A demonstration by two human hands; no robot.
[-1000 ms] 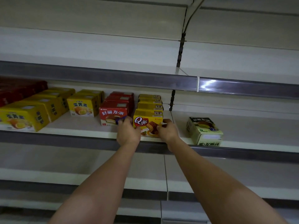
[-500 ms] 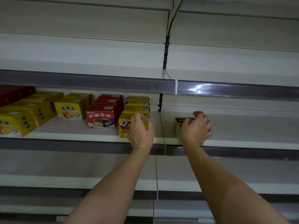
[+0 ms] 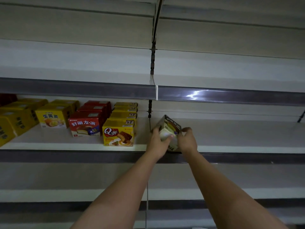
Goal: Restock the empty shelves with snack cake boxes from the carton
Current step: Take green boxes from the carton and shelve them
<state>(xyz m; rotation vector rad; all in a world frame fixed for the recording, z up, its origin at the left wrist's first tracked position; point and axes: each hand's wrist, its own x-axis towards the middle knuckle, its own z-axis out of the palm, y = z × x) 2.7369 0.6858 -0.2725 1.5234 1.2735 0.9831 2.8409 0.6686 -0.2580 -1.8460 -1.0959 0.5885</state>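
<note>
A pale green snack cake box point(image 3: 170, 128) is tilted on one corner near the front of the middle shelf point(image 3: 247, 138). My left hand point(image 3: 158, 142) grips its left side and my right hand point(image 3: 187, 141) grips its right side. To the left stands a row of yellow Q boxes point(image 3: 118, 132), then a row of red boxes point(image 3: 85, 125), then yellow egg-yolk pie boxes point(image 3: 52, 118). The carton is out of sight.
More yellow boxes point(image 3: 14, 123) sit at the far left edge. A dark price rail point(image 3: 231, 96) runs under the shelf above. The shelf surface right of the held box is bare. Lower shelves point(image 3: 49, 194) lie beneath my arms.
Both hands left the yellow Q box and moved right to the pale green box. That box was lying flat; now it is lifted and tilted between my hands.
</note>
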